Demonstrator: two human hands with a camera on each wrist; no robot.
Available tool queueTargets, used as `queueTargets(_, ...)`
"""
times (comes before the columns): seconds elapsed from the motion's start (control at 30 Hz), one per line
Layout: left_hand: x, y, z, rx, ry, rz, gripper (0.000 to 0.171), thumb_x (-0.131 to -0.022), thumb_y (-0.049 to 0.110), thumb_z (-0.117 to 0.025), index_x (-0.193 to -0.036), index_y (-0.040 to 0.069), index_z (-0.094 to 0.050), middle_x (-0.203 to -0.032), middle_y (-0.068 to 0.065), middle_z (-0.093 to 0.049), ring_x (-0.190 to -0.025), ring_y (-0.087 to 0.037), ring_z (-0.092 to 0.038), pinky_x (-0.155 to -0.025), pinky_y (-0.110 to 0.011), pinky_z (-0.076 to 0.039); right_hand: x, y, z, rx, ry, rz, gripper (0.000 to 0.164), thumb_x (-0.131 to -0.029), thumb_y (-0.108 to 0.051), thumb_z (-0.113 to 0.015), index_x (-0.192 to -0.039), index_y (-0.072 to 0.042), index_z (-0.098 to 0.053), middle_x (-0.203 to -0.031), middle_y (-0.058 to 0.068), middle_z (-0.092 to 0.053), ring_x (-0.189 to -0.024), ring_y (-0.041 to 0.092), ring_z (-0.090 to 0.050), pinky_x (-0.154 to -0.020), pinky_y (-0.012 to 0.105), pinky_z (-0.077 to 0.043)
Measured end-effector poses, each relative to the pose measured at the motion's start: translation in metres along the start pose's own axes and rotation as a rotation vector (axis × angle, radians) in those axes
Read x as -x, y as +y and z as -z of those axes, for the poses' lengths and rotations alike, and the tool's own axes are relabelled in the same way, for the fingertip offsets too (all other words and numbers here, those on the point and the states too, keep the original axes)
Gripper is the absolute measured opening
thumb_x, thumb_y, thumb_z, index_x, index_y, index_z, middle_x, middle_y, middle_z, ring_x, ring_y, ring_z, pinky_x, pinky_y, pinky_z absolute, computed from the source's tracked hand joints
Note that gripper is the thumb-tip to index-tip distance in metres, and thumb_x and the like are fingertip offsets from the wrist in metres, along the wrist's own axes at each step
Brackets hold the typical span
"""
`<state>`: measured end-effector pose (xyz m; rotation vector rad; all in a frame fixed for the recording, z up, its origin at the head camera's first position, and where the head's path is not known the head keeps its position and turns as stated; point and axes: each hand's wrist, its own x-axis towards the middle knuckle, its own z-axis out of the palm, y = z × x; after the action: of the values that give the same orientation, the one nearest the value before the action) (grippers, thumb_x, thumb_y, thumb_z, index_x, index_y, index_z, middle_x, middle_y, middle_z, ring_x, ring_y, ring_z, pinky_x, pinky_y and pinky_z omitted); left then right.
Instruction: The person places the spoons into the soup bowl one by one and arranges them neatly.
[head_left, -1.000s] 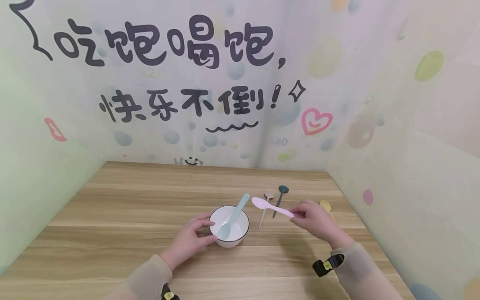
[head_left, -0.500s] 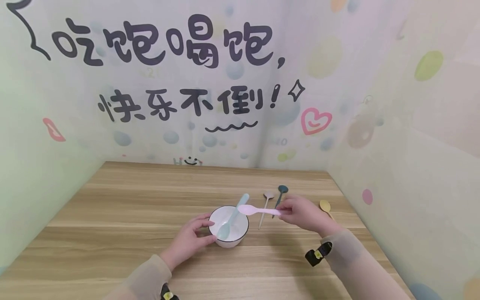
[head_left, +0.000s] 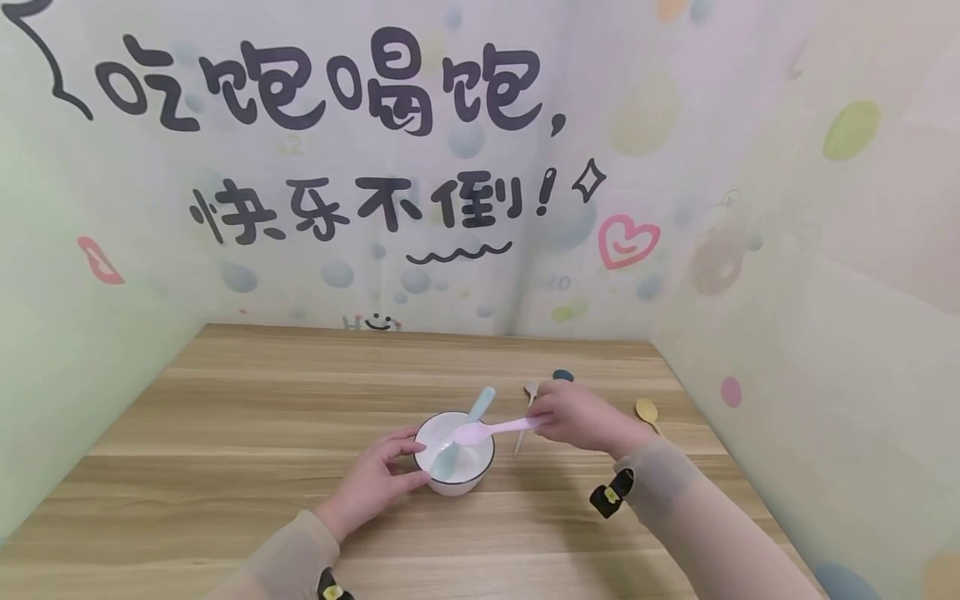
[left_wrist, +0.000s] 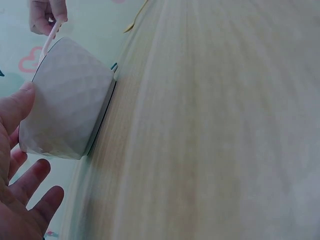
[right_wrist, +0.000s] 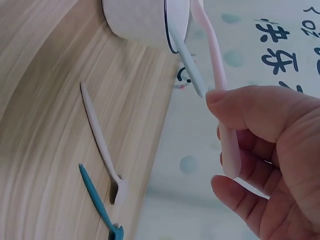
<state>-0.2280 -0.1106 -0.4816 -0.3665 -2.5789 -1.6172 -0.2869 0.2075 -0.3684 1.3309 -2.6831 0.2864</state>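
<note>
In the head view a white bowl (head_left: 454, 479) with a dark rim stands on the table, a light blue spoon (head_left: 482, 406) leaning in it. My left hand (head_left: 381, 477) holds the bowl's left side, thumb and index finger at the rim; the left wrist view shows its other fingers spread off the faceted wall (left_wrist: 70, 100). My right hand (head_left: 581, 417) pinches a pink spoon (head_left: 487, 431) by its handle, its head over the bowl and in front of the blue spoon. In the right wrist view the end of the pink handle (right_wrist: 229, 150) lies between thumb and fingers.
On the wooden table (head_left: 262, 433), a beige spoon (right_wrist: 100, 135) and a dark teal spoon (right_wrist: 97, 200) lie right of the bowl, partly hidden by my right hand in the head view. Farther right lies a yellow spoon (head_left: 647, 410). Printed walls stand behind and at both sides.
My right hand has moved left with the pink spoon, bringing its head from right of the bowl to over it. The left hand has stayed at the bowl.
</note>
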Motion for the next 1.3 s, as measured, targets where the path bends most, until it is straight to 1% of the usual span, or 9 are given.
queueTargets(0.07,0.0,0.0,0.0,0.0,0.0,-0.001,0.034,-0.075,0.021,-0.083,-0.106,0.015,-0.07,-0.138,-0.003,-0.053,-0.128,-0.027,-0.047,-0.094,-0.046,-0.046,-0.004,-0.001,-0.001,0.002,-0.006,0.027,0.009,-0.08,-0.01,-0.075,-0.089,-0.012,-0.074,-0.08,-0.009,-0.053,-0.074,0.008,-0.047,-0.067,0.023,-0.045)
queueTargets(0.2,0.0,0.0,0.0,-0.007,0.002,-0.003,0.034,-0.075,0.022,-0.083,-0.105,0.015,-0.07,-0.138,-0.002,-0.053,-0.127,-0.027,-0.048,-0.092,-0.045,-0.047,-0.011,-0.005,-0.002,0.013,-0.039,0.054,0.009,-0.08,-0.009,-0.075,-0.089,-0.011,-0.075,-0.079,-0.008,-0.052,-0.073,0.008,-0.048,-0.067,0.022,-0.046)
queueTargets(0.37,0.0,0.0,0.0,-0.01,-0.001,-0.001,0.034,-0.075,0.024,-0.083,-0.105,0.017,-0.07,-0.138,-0.001,-0.053,-0.127,-0.027,-0.048,-0.092,-0.046,-0.047,-0.018,-0.01,-0.003,0.069,-0.062,0.082,0.009,-0.08,-0.01,-0.075,-0.089,-0.013,-0.075,-0.077,-0.009,-0.05,-0.071,0.009,-0.047,-0.067,0.024,-0.045)
queueTargets(0.5,0.0,0.0,0.0,-0.006,-0.003,0.0,0.033,-0.075,0.023,-0.083,-0.104,0.017,-0.07,-0.138,-0.001,-0.053,-0.127,-0.027,-0.047,-0.093,-0.046,-0.047,-0.024,-0.014,-0.004,0.106,-0.073,0.106,0.008,-0.08,-0.009,-0.075,-0.086,-0.014,-0.074,-0.074,-0.009,-0.048,-0.069,0.011,-0.045,-0.065,0.024,-0.042)
queueTargets(0.77,0.0,0.0,0.0,-0.005,0.003,-0.015,0.033,-0.075,0.023,-0.083,-0.105,0.015,-0.07,-0.137,-0.002,-0.054,-0.126,-0.027,-0.048,-0.091,-0.044,-0.048,-0.033,-0.021,-0.007,0.22,-0.111,0.114,0.009,-0.079,-0.009,-0.073,-0.079,-0.018,-0.072,-0.073,-0.01,-0.046,-0.068,0.012,-0.044,-0.06,0.022,-0.038)
queueTargets(0.97,0.0,0.0,-0.001,-0.005,0.004,-0.01,0.034,-0.075,0.023,-0.083,-0.105,0.015,-0.07,-0.137,-0.001,-0.054,-0.126,-0.025,-0.048,-0.092,-0.044,-0.047,-0.039,-0.023,-0.01,0.261,-0.15,0.097,0.006,-0.084,-0.015,-0.073,-0.08,-0.019,-0.072,-0.075,-0.011,-0.047,-0.072,0.01,-0.043,-0.059,0.019,-0.036)
queueTargets(1.13,0.0,0.0,-0.001,-0.01,0.006,-0.013,0.034,-0.075,0.022,-0.083,-0.105,0.014,-0.07,-0.137,-0.001,-0.054,-0.126,-0.025,-0.049,-0.092,-0.043,-0.048,-0.043,-0.024,-0.012,0.24,-0.14,0.118,0.004,-0.085,-0.018,-0.074,-0.082,-0.017,-0.073,-0.077,-0.01,-0.052,-0.074,0.012,-0.046,-0.061,0.02,-0.039)
queueTargets(1.3,0.001,0.0,-0.001,-0.006,0.007,-0.016,0.034,-0.075,0.021,-0.083,-0.105,0.014,-0.07,-0.137,-0.001,-0.054,-0.125,-0.025,-0.049,-0.092,-0.044,-0.048,-0.046,-0.024,-0.017,0.269,-0.103,0.159,0.006,-0.085,-0.023,-0.074,-0.083,-0.017,-0.074,-0.077,-0.01,-0.053,-0.075,0.012,-0.048,-0.064,0.02,-0.041)
